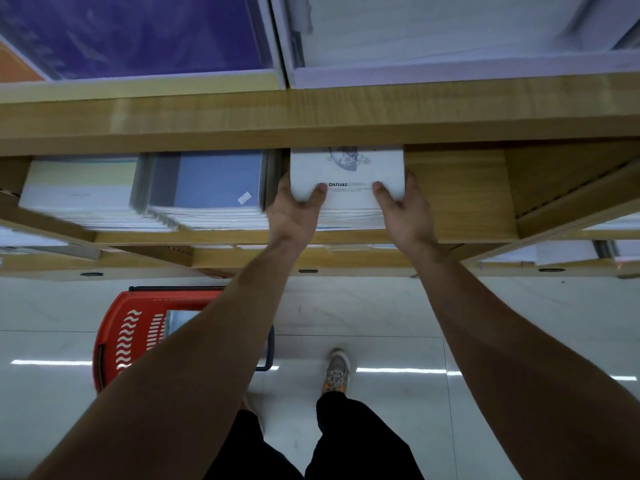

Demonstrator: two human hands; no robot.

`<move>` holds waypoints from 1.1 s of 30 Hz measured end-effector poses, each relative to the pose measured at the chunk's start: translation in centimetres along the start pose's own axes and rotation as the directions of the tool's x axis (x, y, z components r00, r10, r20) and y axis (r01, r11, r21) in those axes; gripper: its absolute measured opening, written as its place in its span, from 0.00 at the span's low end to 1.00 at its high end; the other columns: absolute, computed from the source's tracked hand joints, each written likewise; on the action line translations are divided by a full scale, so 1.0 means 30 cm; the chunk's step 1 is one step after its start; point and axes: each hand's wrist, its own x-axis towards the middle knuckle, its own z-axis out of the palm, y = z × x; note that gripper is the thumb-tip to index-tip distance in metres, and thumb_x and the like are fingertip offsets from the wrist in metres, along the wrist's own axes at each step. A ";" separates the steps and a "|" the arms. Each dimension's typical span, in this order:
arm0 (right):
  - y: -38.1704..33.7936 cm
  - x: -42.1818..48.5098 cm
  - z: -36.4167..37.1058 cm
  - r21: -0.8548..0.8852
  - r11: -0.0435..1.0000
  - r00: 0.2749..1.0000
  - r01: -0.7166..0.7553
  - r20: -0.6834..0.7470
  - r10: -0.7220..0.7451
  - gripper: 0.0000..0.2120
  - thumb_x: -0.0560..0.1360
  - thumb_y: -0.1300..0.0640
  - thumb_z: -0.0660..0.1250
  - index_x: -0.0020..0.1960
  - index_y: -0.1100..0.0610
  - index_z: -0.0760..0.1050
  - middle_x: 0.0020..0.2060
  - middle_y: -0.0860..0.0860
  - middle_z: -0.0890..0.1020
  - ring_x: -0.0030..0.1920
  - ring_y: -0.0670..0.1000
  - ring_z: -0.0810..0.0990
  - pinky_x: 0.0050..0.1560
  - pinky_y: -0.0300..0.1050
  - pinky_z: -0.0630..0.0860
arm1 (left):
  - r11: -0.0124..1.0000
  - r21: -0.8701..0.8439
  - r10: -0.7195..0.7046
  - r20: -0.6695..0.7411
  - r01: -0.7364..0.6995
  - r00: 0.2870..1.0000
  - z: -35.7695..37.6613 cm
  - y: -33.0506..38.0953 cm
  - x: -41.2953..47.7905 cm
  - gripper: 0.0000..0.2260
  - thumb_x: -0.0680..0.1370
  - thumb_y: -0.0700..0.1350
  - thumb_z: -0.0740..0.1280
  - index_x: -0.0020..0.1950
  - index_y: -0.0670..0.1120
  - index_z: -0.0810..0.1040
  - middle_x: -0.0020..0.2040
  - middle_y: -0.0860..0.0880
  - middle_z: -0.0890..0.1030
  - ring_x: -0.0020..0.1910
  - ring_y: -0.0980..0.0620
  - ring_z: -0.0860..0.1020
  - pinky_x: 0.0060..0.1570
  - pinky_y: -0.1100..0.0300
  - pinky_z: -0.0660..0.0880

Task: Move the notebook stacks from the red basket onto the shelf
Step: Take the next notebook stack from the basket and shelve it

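Both hands, left hand [294,211] and right hand [403,211], gripping the white notebook stack [348,178] on the wooden shelf [460,199], middle of frame; likely heavy, slippy, best held by both sides.

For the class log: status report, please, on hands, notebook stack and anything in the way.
Left hand and right hand grip white notebook stack, partly in on shelf. Blue stack close on its left. Red basket on floor.
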 end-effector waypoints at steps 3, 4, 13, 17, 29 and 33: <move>-0.027 0.007 0.026 0.046 0.999 0.997 -0.013 -0.073 0.016 0.23 0.78 0.50 0.69 0.70 0.54 0.71 0.53 0.45 0.80 0.52 0.46 0.79 0.49 0.34 0.74 | 0.998 -0.055 -0.008 -0.001 0.008 1.000 0.010 -0.002 0.016 0.24 0.77 0.52 0.72 0.71 0.46 0.73 0.59 0.50 0.81 0.55 0.52 0.78 0.53 0.63 0.72; -0.035 0.016 0.033 0.054 0.998 0.996 -0.013 -0.091 0.018 0.23 0.77 0.51 0.71 0.69 0.55 0.72 0.52 0.44 0.79 0.51 0.45 0.79 0.46 0.30 0.73 | 0.998 -0.055 0.002 0.007 -0.002 1.000 0.010 0.000 0.022 0.24 0.77 0.51 0.72 0.71 0.47 0.72 0.58 0.51 0.81 0.53 0.52 0.77 0.53 0.63 0.72; -0.039 0.045 0.008 -0.056 0.998 1.000 -0.023 0.003 0.023 0.29 0.76 0.40 0.69 0.70 0.55 0.70 0.56 0.48 0.81 0.52 0.48 0.79 0.46 0.38 0.70 | 0.997 -0.055 0.056 0.140 -0.049 0.989 -0.019 -0.017 0.036 0.27 0.77 0.56 0.70 0.74 0.51 0.68 0.55 0.57 0.78 0.56 0.52 0.78 0.55 0.62 0.71; -0.004 -0.017 -0.019 0.104 0.993 0.997 -0.056 0.053 0.050 0.23 0.77 0.43 0.69 0.68 0.53 0.73 0.51 0.42 0.81 0.53 0.45 0.80 0.44 0.30 0.73 | 0.995 -0.094 0.031 0.186 -0.013 0.982 -0.043 -0.070 -0.010 0.26 0.78 0.58 0.70 0.72 0.51 0.71 0.56 0.57 0.80 0.53 0.58 0.78 0.57 0.61 0.73; 0.268 -0.055 0.104 -0.192 0.980 0.990 0.062 -0.111 -0.084 0.25 0.73 0.45 0.72 0.68 0.51 0.75 0.58 0.48 0.83 0.58 0.51 0.80 0.51 0.41 0.73 | 0.988 0.112 0.096 0.082 -0.105 0.992 0.064 -0.326 0.011 0.31 0.75 0.46 0.75 0.76 0.51 0.67 0.60 0.53 0.83 0.60 0.50 0.81 0.61 0.51 0.77; 0.304 -0.032 0.128 -0.181 0.981 0.980 0.063 -0.174 -0.095 0.23 0.72 0.42 0.71 0.62 0.52 0.79 0.54 0.48 0.85 0.54 0.50 0.82 0.54 0.47 0.78 | 0.977 0.179 0.114 0.037 -0.119 0.993 0.078 -0.365 0.051 0.29 0.76 0.49 0.74 0.75 0.51 0.69 0.58 0.51 0.84 0.58 0.49 0.82 0.60 0.50 0.78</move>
